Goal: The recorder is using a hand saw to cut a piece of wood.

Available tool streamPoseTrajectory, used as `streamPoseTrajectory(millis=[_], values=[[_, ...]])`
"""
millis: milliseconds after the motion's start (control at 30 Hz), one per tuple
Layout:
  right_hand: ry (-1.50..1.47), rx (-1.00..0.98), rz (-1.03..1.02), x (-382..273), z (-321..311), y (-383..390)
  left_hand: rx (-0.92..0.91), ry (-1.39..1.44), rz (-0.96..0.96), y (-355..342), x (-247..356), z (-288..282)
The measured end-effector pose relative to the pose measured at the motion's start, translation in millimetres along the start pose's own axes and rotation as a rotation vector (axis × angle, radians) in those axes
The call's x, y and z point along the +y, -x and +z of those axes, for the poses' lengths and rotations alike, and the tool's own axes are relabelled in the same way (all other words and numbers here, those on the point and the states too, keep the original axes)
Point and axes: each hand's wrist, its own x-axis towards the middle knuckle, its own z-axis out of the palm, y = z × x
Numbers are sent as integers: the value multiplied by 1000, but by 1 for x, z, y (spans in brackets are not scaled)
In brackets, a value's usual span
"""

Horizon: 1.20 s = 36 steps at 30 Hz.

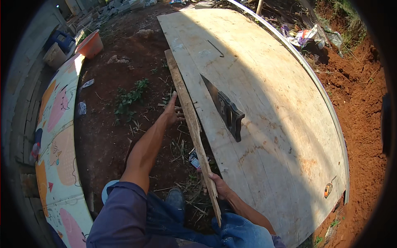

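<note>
A long, narrow wooden plank point(187, 108) with a splintered near end slants along the left edge of a large plywood sheet point(264, 136). Near its lower end, my right hand point(219, 185) is closed around it. My left hand point(171, 113) is at the plank's left edge farther up, thumb stretched out and fingers apart, their tips partly hidden by the wood. A handsaw point(225, 109) with a black handle lies on the sheet to the right of the plank.
A bent metal rod point(216, 48) and an orange tape measure point(328, 190) lie on the sheet. A patterned panel point(62, 144) stands at the left, with an orange tub point(89, 44) beyond. Weeds point(128, 99) grow from red soil; a curved pale strip point(308, 68) borders the sheet.
</note>
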Motion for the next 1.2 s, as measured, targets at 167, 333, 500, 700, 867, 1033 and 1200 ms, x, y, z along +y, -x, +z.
streamPoseTrajectory(millis=[167, 333, 500, 700, 867, 1033, 1200], values=[[1235, 357, -757, 30, -25, 19, 91, 26, 63, -62, -55, -7], [1422, 847, -713, 21, -26, 115, -105, 22, 5, -26, -27, 1], [1576, 975, -459, 92, -47, 127, -105, -61, 130, -48, -54, 23], [1673, 1106, -610, 91, -45, 91, -1453, 178, -222, -129, -19, -45], [1692, 1000, -442, 82, -33, 106, -155, -76, 145, -82, -59, -16], [1745, 1001, -507, 62, -12, 113, -194, 134, 230, -96, -58, -15], [1809, 842, -495, 31, 7, 141, 198, 73, 469, -89, -99, 14]])
